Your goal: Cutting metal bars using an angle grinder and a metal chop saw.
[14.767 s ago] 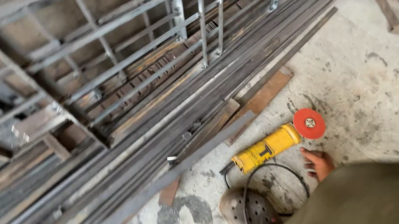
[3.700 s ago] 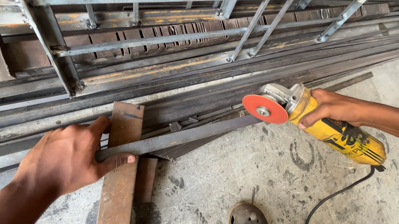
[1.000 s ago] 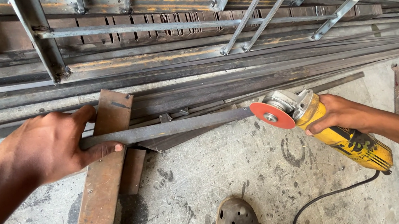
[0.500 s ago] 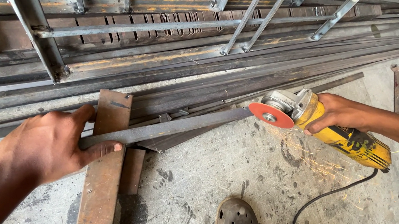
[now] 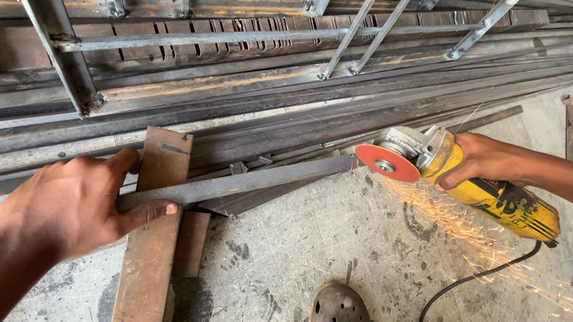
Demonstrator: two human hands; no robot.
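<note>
A long, flat, dark grey steel bar (image 5: pixel 232 186) lies across a rusty brown steel plate (image 5: pixel 147 263) on the concrete floor (image 5: pixel 296 246), its cut end just left of the grinding disc. The left hand (image 5: pixel 75 203) clamps down over the bar, fingers wrapped around it. The right hand (image 5: pixel 484 158) grips a yellow angle grinder with a red disc (image 5: pixel 445 164), whose disc meets the bar's end. A dark perforated clog (image 5: pixel 338 318) shows at the bottom edge. Half a second earlier no sparks showed; now orange sparks (image 5: pixel 467 234) spray down and to the right beneath the grinder, and the disc sits slightly closer to the bar.
</note>
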